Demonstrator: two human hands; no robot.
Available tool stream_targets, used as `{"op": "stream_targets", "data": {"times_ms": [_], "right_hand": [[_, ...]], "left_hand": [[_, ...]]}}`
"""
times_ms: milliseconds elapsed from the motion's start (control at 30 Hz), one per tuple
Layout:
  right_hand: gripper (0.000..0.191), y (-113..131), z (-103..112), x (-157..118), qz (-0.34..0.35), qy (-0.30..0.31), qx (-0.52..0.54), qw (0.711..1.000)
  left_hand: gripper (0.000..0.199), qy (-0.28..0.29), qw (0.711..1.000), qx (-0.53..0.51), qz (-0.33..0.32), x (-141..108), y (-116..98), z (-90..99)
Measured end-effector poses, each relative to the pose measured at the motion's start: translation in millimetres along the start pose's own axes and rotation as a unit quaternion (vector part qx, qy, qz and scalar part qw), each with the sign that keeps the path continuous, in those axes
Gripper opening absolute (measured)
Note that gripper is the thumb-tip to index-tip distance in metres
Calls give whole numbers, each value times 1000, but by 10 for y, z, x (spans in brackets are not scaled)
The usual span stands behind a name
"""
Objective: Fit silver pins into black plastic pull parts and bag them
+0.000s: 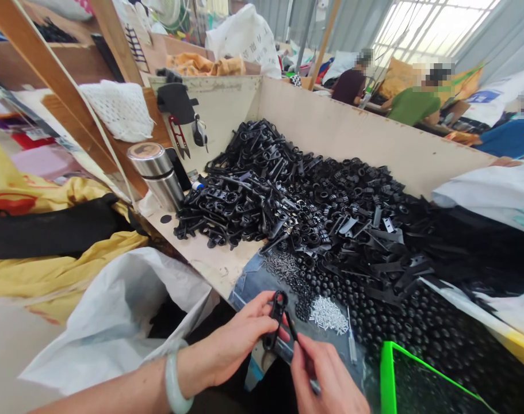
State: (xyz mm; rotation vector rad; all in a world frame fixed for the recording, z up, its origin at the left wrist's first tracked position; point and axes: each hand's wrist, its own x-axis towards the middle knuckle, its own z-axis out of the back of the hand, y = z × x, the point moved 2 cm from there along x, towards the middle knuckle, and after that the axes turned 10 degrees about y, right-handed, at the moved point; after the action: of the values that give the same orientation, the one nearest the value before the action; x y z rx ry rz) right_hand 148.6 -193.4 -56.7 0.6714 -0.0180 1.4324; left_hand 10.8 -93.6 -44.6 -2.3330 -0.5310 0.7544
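Note:
Near the front edge of the workbench, my left hand (pixel 248 330) is closed around a flat black plastic part (pixel 274 322) with a ring at its upper end. Close beside it, my right hand (pixel 324 376) pinches a thin, dark, elongated piece (pixel 291 325), whose exact kind I cannot make out. The two pieces are close together; whether they touch is unclear. Beyond my hands are a small heap of silvery pins (pixel 329 315), a spread of tiny screws (pixel 283 267) and many round black beads (pixel 365 322).
Large piles of black plastic parts (pixel 244 195) cover the bench behind. A steel flask (pixel 158 175) stands at the left, near hanging red snips (pixel 179 138). A bright green-edged tray (pixel 387 374) sits at right front, a white sack (pixel 127 305) at left. Several people work beyond the partition (pixel 352 126).

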Motion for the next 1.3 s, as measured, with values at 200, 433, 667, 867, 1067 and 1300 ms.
{"op": "stream_targets", "data": {"times_ms": [200,433,667,867,1067,1300], "right_hand": [[16,68,-76,30,78,33,-108,991],[23,73,-209,-97,-34,7,1,999],[24,82,-173,-56,-42,-26,47,998],[25,122,-129,-37,-66,-30,63,995],[21,156,-143,-63,-62,-30,57,996],[21,144,-164,-65,-51,-40,25,998]], "left_hand": [[44,-19,1000,3,-6,81,206,-83],[46,-46,998,-26,-45,82,158,-113],[38,-38,997,-24,-64,74,162,-152],[33,-23,997,-19,-69,53,195,-181],[31,-14,997,-40,-63,57,234,-217],[23,-9,997,-27,-74,67,232,-235]]}}
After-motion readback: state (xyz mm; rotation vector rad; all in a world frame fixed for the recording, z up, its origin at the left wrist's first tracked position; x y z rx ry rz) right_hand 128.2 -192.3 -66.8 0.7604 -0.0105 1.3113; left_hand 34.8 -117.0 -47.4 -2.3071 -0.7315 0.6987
